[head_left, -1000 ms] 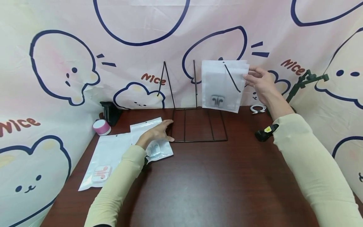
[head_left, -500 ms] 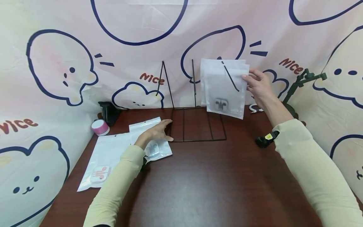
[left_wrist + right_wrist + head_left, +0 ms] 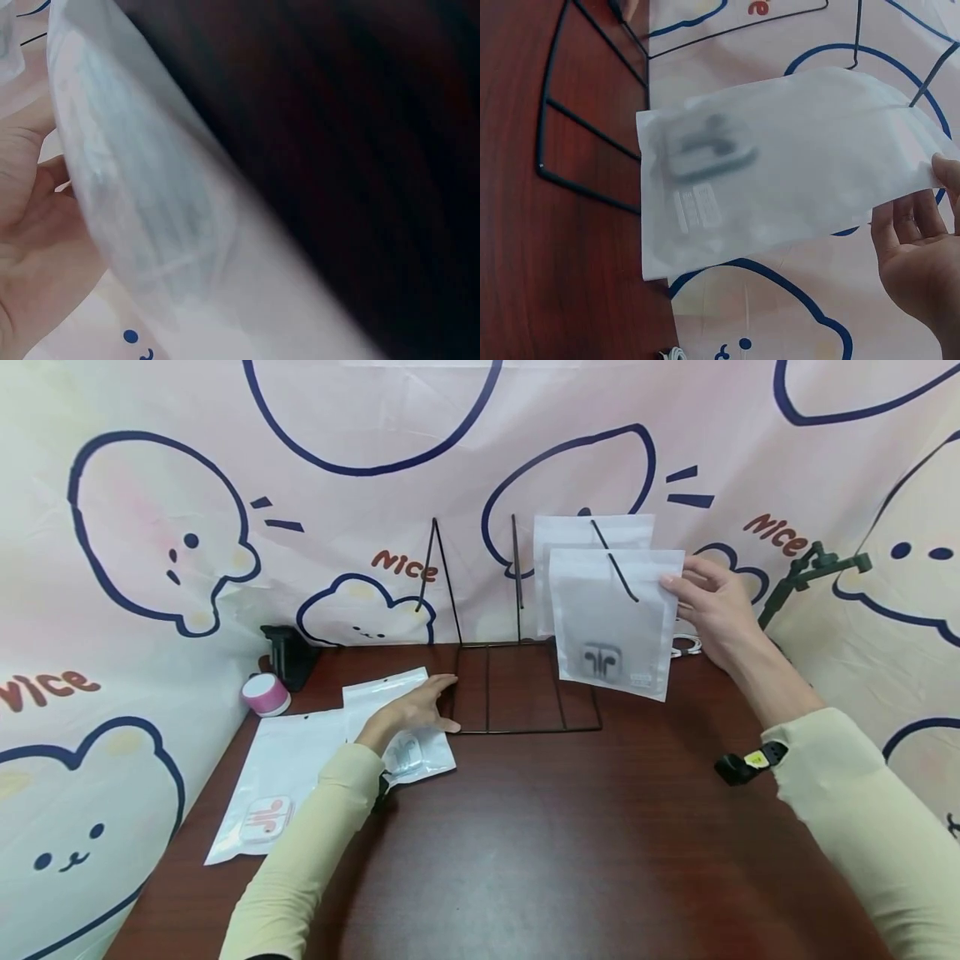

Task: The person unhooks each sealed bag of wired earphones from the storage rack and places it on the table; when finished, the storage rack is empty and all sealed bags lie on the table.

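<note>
My right hand [image 3: 716, 610] pinches the right edge of a white packaging bag [image 3: 617, 627] with boxed earphones showing faintly through it. The black hook [image 3: 617, 568] of the wire display rack [image 3: 525, 732] passes through the bag's top. Behind it, higher up on the same hook, hangs another white bag [image 3: 592, 530]. The right wrist view shows the pinched bag [image 3: 795, 157] at an angle, barcode label low down. My left hand [image 3: 408, 710] touches the rack's left side with thumb and fingers spread apart. Beneath this hand lies a clear-fronted bag [image 3: 408, 758]; it fills much of the left wrist view.
Left on the brown table [image 3: 510, 860] lies a white bag with pink-printed earphones [image 3: 267, 818]. A pink-and-white jar [image 3: 266, 695] and a black stand [image 3: 291, 660] are at the back left. A coiled white cable [image 3: 686, 646] and a green stand arm [image 3: 813, 568] are at the back right.
My right hand has drawn the front bag toward me and down along the hook, parting it from the bag behind. The left hand has stayed at the rack.
</note>
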Tool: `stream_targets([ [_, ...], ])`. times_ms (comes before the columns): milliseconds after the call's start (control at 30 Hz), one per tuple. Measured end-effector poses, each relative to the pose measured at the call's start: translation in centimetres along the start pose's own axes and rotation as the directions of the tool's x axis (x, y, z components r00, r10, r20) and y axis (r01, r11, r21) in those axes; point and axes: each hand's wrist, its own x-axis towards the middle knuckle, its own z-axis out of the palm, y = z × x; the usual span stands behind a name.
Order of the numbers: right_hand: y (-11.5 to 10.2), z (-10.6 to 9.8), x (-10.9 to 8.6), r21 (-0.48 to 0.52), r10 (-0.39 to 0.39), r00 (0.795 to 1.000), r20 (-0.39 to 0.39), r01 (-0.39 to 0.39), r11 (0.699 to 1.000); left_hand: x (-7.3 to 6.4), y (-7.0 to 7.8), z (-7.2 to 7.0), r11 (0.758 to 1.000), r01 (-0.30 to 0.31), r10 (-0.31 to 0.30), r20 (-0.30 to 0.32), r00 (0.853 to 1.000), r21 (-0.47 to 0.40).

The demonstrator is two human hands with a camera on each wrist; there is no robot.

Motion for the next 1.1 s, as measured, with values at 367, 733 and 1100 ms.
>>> stream_targets([
  [367,-0.7,-0.9,-2.8,0.013,-0.035,0.999,-0.004,0.035,0.999,-0.2,0.4,-0.2,0.999,0.015,-0.015,0.014,1.0,-0.041],
  [733,-0.8,-1.5,-5.0,0.03,-0.069,0.997,0.014,0.069,0.997,-0.1,0.1,-0.1,1.0,0.015,-0.015,0.018,1.0,-0.026],
  [1100,-1.6,-1.8,-6.5,0.112,-0.145,0.988,0.047,0.139,0.984,0.0,0.1,-0.1,0.999,0.02,-0.019,0.019,1.0,-0.029],
])
